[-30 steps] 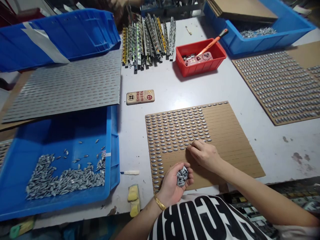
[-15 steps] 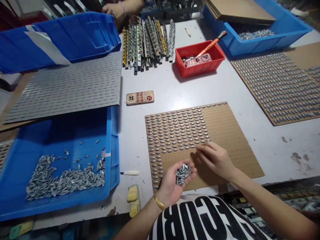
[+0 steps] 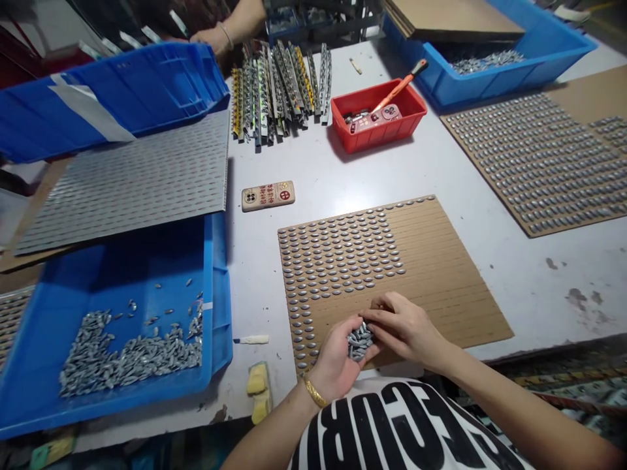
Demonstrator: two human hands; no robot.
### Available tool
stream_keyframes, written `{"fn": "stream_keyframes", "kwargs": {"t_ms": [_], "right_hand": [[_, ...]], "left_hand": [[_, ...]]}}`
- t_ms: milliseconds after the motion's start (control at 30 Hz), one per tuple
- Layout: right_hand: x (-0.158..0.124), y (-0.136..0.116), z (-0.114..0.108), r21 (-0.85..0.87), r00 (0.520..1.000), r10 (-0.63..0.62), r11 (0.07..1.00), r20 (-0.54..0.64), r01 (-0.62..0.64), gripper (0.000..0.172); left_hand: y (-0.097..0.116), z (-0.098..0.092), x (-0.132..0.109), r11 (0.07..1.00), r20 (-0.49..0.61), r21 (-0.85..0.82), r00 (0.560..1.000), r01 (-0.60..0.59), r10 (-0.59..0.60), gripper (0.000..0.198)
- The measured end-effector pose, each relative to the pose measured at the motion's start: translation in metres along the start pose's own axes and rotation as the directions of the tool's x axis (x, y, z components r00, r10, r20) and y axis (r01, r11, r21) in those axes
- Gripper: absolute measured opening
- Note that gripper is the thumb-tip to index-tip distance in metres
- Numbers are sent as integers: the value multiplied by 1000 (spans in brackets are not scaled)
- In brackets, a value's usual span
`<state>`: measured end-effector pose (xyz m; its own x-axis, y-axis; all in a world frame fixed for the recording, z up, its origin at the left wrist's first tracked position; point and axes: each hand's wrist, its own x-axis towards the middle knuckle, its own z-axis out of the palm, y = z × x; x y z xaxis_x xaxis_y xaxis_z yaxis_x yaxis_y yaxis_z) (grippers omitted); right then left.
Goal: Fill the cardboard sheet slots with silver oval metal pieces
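Note:
My left hand (image 3: 337,362) is cupped palm up around a heap of small silver oval metal pieces (image 3: 360,341). At the edge of that heap, my right hand (image 3: 404,329) has its thumb and fingertips pinched together; whether a piece sits between them is hidden. Both hands are over the near part of a cardboard sheet (image 3: 450,281). Rows of the same oval pieces (image 3: 343,251) lie on its left and upper part, with one row running on along the far edge. Bare cardboard with slit-like lines shows on its right.
A blue bin (image 3: 218,287) holding loose pieces stands left, under a grey patterned sheet (image 3: 147,183). Beyond are a phone (image 3: 268,196), a red box (image 3: 379,134), bundled strips (image 3: 277,91) and another person's hand (image 3: 213,39). Another filled sheet (image 3: 539,163) lies right.
My right hand has moved from the end of a row on the cardboard, left and nearer, to the heap in my left palm. The view has shifted slightly.

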<state>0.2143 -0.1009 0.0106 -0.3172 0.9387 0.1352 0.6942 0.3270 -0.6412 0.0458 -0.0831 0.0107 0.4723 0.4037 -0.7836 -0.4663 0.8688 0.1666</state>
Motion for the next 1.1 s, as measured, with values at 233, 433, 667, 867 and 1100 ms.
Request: {"fn": "stream_keyframes", "kwargs": {"t_ms": [233, 433, 667, 867, 1100], "right_hand": [[-1, 4, -6, 104, 999, 29, 994, 21, -31, 23], [-2, 6, -4, 100, 998, 21, 995, 53, -27, 16], [-8, 8, -9, 315, 990, 133, 939, 45, -140, 13], [-12, 11, -9, 306, 990, 118, 942, 82, -138, 17], [-10, 21, -13, 179, 995, 59, 981, 83, -73, 17]], "left_hand": [[-1, 3, -1, 998, 7, 67, 1000, -1, 1, 19], [0, 5, -1, 994, 65, 110, 998, 0, -7, 20], [2, 7, -2, 991, -26, 134, 1000, -13, 17, 22], [1, 6, 1, 990, -52, 137, 998, -31, 39, 25], [2, 8, 1, 990, -46, 138, 999, -22, 28, 27]]}}
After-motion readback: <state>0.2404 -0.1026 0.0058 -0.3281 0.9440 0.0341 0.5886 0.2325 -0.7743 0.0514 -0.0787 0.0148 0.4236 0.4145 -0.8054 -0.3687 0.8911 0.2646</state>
